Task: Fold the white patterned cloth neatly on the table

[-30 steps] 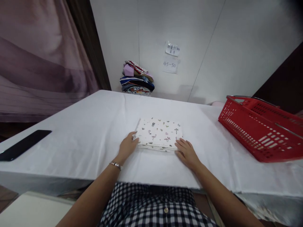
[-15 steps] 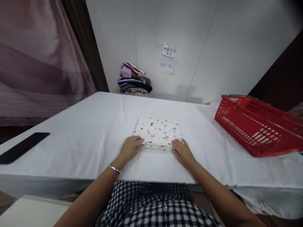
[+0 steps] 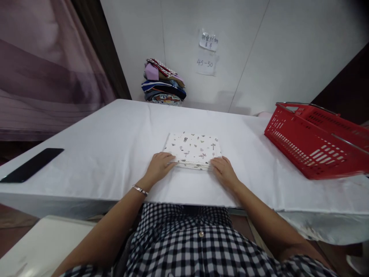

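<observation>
Hands flanked the folded printed cloth (image 3: 193,150) at mid-table: your left hand (image 3: 158,167) and right hand (image 3: 224,173) lay open, fingers touching its near corners, gripping nothing. Uneven pressure there could skew the stacked layers toward the red basket (image 3: 314,144).

Printed cloth on a cloth-covered table.
Folded matt cotton-like cloth (image 3: 194,150); smooth white tablecloth (image 3: 115,138); glossy red plastic basket (image 3: 314,142).
</observation>
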`<act>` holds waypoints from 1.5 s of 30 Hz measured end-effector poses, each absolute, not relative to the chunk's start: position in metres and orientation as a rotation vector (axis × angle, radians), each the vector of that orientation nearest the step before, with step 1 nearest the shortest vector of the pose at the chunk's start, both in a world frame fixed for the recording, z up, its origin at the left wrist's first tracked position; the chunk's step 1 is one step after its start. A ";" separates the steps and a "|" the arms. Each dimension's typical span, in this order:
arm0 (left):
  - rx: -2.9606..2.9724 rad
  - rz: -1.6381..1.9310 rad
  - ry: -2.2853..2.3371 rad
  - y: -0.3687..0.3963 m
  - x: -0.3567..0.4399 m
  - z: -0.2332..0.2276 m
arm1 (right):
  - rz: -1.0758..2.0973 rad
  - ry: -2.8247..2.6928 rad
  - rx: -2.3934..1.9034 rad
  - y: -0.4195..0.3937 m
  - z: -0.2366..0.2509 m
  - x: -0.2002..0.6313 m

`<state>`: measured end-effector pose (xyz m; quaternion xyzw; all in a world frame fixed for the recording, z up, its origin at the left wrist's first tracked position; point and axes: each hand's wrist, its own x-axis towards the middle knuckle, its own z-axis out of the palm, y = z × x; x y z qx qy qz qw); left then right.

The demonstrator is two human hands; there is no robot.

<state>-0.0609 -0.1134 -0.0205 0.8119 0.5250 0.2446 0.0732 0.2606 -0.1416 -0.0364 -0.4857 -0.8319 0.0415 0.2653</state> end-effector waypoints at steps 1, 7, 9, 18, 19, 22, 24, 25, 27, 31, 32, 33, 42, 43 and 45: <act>2.440 0.729 1.547 -0.113 -0.055 -0.019 | 0.113 -2.251 -1.301 -0.138 -0.034 0.257; 2.524 0.647 1.410 -0.103 -0.030 -0.019 | 0.094 -2.314 -1.262 -0.121 -0.030 0.238; 2.566 0.629 1.370 -0.100 -0.028 -0.022 | 0.073 -2.342 -1.254 -0.118 -0.031 0.235; 2.706 0.803 1.279 -0.096 -0.025 -0.028 | -0.096 -2.284 -1.232 -0.118 -0.038 0.229; 2.703 0.836 1.284 -0.098 -0.025 -0.028 | -0.109 -2.259 -1.219 -0.120 -0.039 0.229; 2.713 0.883 1.262 -0.101 -0.025 -0.030 | -0.126 -2.234 -1.154 -0.123 -0.040 0.231; 2.727 0.861 1.224 -0.101 -0.027 -0.031 | -0.118 -2.260 -1.111 -0.124 -0.042 0.233; 2.728 0.848 1.204 -0.101 -0.028 -0.032 | -0.108 -2.273 -1.092 -0.124 -0.042 0.234; 2.721 0.836 1.171 -0.100 -0.030 -0.032 | -0.081 -2.285 -1.068 -0.124 -0.043 0.236; 2.692 0.864 1.164 -0.098 -0.030 -0.034 | -0.048 -2.261 -1.070 -0.123 -0.044 0.235; 2.677 0.882 1.178 -0.098 -0.030 -0.035 | -0.040 -2.246 -1.083 -0.123 -0.044 0.235; 2.662 0.905 1.192 -0.098 -0.029 -0.035 | -0.031 -2.230 -1.097 -0.123 -0.044 0.234; 2.746 1.020 1.247 -0.100 -0.023 -0.034 | -0.110 -2.122 -1.091 -0.124 -0.042 0.229; 2.775 1.017 1.257 -0.101 -0.023 -0.033 | -0.133 -2.136 -1.095 -0.124 -0.042 0.229; 2.836 0.984 1.260 -0.101 -0.022 -0.033 | -0.159 -2.170 -1.110 -0.124 -0.043 0.229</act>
